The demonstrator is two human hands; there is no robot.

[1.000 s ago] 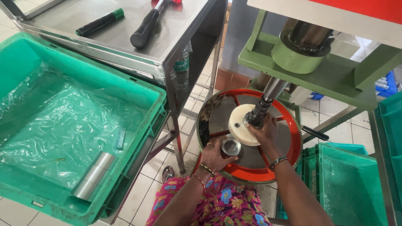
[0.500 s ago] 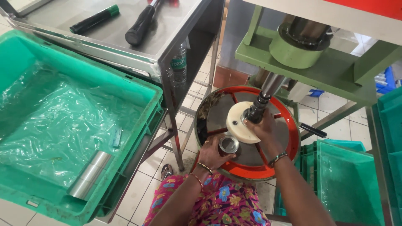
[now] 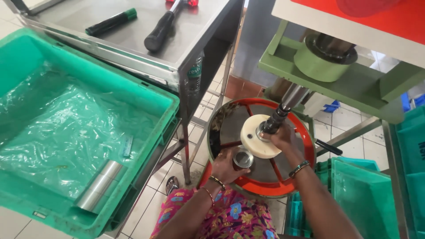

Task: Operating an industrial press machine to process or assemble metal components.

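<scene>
Right, both hands are down at the press. The left hand (image 3: 225, 166) has its grip wrapped around a small metal cup (image 3: 243, 158), open end facing up, holding it just at the near edge of the cream disc (image 3: 256, 137). That cup sits over the dark round plate (image 3: 234, 128) inside the red wheel (image 3: 305, 146), touching or nearly touching the disc's rim; which one, I cannot tell.

The right hand (image 3: 280, 138) is up on top of the cream disc, fingers closed around the base of the steel shaft (image 3: 283, 110) where it meets the disc. Thumb side is hidden, so how tight that grip is stays unclear. A bracelet (image 3: 299, 168) shows on the right wrist, and thin bangles (image 3: 217, 181) on the left.

Above, the shaft runs up into a green frame (image 3: 354, 84) carrying a green ring (image 3: 316, 64).

Off to the left, a green crate (image 3: 155, 102) lined with clear plastic holds a steel cylinder (image 3: 99, 186) lying on its side near the front corner. Behind it, a steel tabletop (image 3: 88, 13) carries a black marker with a green cap (image 3: 110, 22) and a black-handled tool (image 3: 161, 31), well apart from the hands. More green crates (image 3: 363, 199) sit low on the right, on the tiled floor (image 3: 341, 128).
</scene>
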